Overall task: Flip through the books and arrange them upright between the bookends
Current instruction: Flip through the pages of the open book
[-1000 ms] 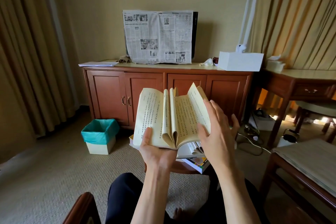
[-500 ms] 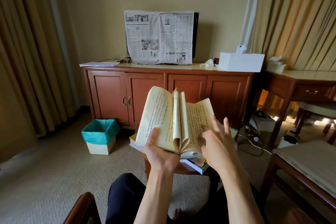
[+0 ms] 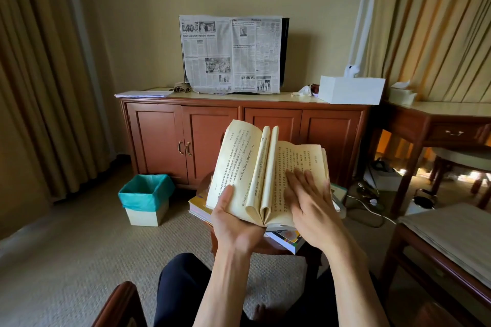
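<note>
An open book (image 3: 239, 159) with yellowed pages of printed text is held up in front of me. My left hand (image 3: 233, 223) grips its lower left from beneath, thumb on the left page. My right hand (image 3: 310, 202) lies flat on the right page with fingers straight, pressing it down. Two pages stand up in loops at the spine. Below the book, a stack of other books (image 3: 287, 240) lies flat on a small wooden table (image 3: 268, 248). No bookends are visible.
A wooden cabinet (image 3: 186, 130) stands ahead with a newspaper-draped screen (image 3: 231, 53) and a white box (image 3: 350, 89) on top. A teal-lined bin (image 3: 144, 198) sits on the carpet at left. A desk (image 3: 435, 119) and a cushioned bench (image 3: 449, 233) are at right.
My right hand came down from the raised right page edge and now lies flat on the right page. The book's right half flattened. The left hand kept its grip.
</note>
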### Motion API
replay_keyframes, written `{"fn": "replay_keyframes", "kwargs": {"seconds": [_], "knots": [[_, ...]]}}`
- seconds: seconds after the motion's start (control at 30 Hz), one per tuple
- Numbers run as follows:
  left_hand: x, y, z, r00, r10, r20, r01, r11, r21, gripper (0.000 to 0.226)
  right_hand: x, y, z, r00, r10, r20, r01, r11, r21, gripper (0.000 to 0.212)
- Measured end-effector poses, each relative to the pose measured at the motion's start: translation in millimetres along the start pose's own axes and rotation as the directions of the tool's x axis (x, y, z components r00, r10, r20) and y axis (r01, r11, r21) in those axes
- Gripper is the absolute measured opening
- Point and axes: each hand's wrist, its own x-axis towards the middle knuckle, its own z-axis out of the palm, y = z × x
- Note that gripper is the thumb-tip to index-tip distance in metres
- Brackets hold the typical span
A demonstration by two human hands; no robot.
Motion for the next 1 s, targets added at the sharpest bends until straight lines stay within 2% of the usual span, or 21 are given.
{"fn": "replay_keyframes", "kwargs": {"seconds": [0.13, 0.27, 0.4, 0.53, 0.57, 0.63, 0.73, 0.83, 1.0], "knots": [[-3.8, -3.0, 3.8, 1.000, -0.018, 0.002, 0.018, 1.000, -0.025, 0.047, 1.4, 5.7, 5.8, 0.991, 0.084, -0.106, -0.077, 0.994, 0.072, 0.055], [-2.2, -6.7, 4.9, 0.999, 0.007, -0.034, -0.009, 0.998, -0.060, 0.048, 2.5, 16.3, 6.4, 0.981, 0.146, -0.130, -0.146, 0.989, 0.010, 0.052], [3.0, -6.8, 1.8, 0.998, 0.053, -0.046, -0.056, 0.997, -0.054, 0.046, 3.2, 19.3, -0.3, 0.974, 0.038, -0.224, -0.040, 0.999, -0.004, 0.022], [7.3, -5.1, -2.1, 0.995, 0.090, -0.045, -0.091, 0.996, -0.018, 0.043, -6.4, -1.4, -16.7, 0.982, -0.006, -0.188, 0.036, 0.987, 0.154, 0.019], [8.2, -4.5, -2.9, 0.994, 0.100, -0.037, -0.100, 0.995, -0.011, 0.044, -8.3, -4.6, -19.6, 0.985, -0.014, -0.172, 0.054, 0.972, 0.228, 0.022], [8.3, -2.6, -4.1, 0.992, 0.124, -0.019, -0.124, 0.992, 0.010, 0.044, -10.0, -6.9, -22.3, 0.996, -0.050, -0.080, 0.077, 0.924, 0.373, 0.041], [9.8, -0.7, -6.8, 0.992, 0.129, -0.002, -0.129, 0.991, 0.037, 0.045, -10.6, -5.4, -22.5, 0.993, -0.115, 0.013, 0.094, 0.863, 0.497, 0.064], [13.3, 0.4, -10.7, 0.991, 0.132, 0.000, -0.132, 0.991, 0.034, 0.049, -10.0, -5.9, -20.8, 0.990, -0.142, 0.009, 0.117, 0.846, 0.521, 0.068], [10.5, -0.9, -7.8, 0.990, 0.140, -0.027, -0.139, 0.989, 0.057, 0.047, -9.0, -5.8, -16.5, 0.992, -0.126, 0.011, 0.105, 0.867, 0.487, 0.061]]}}
